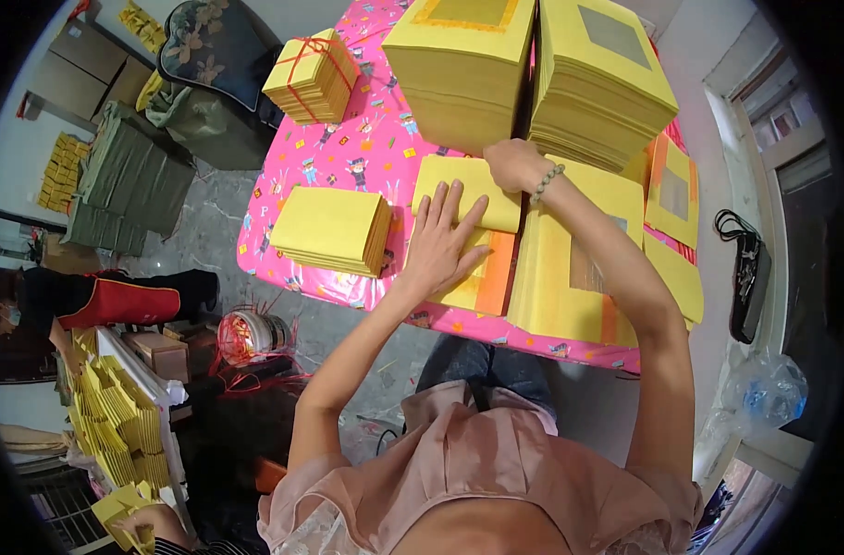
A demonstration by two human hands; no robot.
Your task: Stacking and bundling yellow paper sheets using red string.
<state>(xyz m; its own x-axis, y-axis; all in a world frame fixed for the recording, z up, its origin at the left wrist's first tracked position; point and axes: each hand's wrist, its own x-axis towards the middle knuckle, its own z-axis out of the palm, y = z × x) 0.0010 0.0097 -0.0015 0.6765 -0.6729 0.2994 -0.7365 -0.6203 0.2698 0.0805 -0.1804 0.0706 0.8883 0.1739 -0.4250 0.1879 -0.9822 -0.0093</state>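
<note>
My left hand lies flat with spread fingers on a folded yellow paper sheet. At that sheet's far right corner my right hand is curled closed, its fingertips hidden, so what it grips cannot be made out. Beneath the fold shows yellow paper with an orange band. Right beside it, under my right forearm, is a low stack of flat yellow sheets with a grey patch. Left of my hands sits a neat stack of folded yellow papers.
Two tall yellow paper stacks, left and right, stand behind my hands on the pink patterned tablecloth. A red-tied bundle is at far left. Another person and someone's hand handle yellow papers at lower left.
</note>
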